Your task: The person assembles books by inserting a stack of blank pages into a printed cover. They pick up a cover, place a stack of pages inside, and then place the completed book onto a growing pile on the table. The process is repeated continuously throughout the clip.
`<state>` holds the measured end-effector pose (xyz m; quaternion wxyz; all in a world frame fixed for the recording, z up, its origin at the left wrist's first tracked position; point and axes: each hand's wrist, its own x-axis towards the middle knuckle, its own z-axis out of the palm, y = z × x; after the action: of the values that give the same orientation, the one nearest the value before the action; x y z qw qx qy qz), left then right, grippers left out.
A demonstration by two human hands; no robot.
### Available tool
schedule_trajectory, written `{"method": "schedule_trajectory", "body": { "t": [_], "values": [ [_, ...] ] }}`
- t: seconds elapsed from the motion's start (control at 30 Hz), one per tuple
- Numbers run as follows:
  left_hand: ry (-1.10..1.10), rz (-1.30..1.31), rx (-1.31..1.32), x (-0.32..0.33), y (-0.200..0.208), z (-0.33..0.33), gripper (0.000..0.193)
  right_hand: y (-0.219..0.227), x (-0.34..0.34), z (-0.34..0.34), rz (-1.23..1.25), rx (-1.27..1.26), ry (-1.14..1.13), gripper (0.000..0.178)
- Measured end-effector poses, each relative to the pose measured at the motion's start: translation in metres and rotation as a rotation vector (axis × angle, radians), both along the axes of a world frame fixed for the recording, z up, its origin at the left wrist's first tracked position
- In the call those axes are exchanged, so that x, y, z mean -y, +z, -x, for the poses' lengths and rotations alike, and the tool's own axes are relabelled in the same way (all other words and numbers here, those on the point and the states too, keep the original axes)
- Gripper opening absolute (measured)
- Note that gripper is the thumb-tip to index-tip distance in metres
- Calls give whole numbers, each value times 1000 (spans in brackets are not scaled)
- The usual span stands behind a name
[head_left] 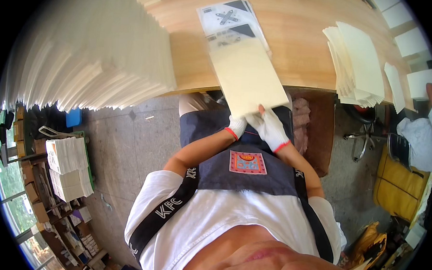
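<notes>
A cream paper sheaf (249, 74) reaches from the table's near edge out over my lap. Its far end overlaps a clear plastic sleeve (231, 35) printed with a dark corner; whether it lies inside or on top, I cannot tell. Both my hands wear white knit gloves with red cuffs. At the near edge of the sheaf, my left hand (236, 126) is closed on the corner, fingers partly hidden underneath. My right hand (269, 127) pinches the same edge, a bare thumb tip showing on top. More printed sleeves (226, 14) lie just beyond, one showing a crossed pencil and ruler.
Tall stacks of cream paper (99, 57) fill the table's left side. A fanned pile of paper (359, 61) lies at the right, beside a narrow white sheet (394, 86). A loaded cart (70, 167) stands left on the floor; a wheeled chair (363, 134) stands right.
</notes>
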<state>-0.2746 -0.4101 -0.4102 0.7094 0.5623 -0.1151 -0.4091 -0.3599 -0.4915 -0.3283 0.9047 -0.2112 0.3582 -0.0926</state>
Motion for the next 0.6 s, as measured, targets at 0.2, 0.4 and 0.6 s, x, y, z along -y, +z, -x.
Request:
{"method": "schedule_trajectory", "body": {
  "t": [0.2, 0.4, 0.6],
  "values": [
    [131, -70, -252, 1, 8, -16, 25, -43, 22, -58, -422, 440, -124, 29],
    [131, -142, -241, -53, 46, -38, 32, 13, 25, -32, 743, -72, 561, 24],
    [55, -194, -32, -76, 57, -64, 23, 15, -5, -66, 1851, -20, 738, 15]
  ]
}}
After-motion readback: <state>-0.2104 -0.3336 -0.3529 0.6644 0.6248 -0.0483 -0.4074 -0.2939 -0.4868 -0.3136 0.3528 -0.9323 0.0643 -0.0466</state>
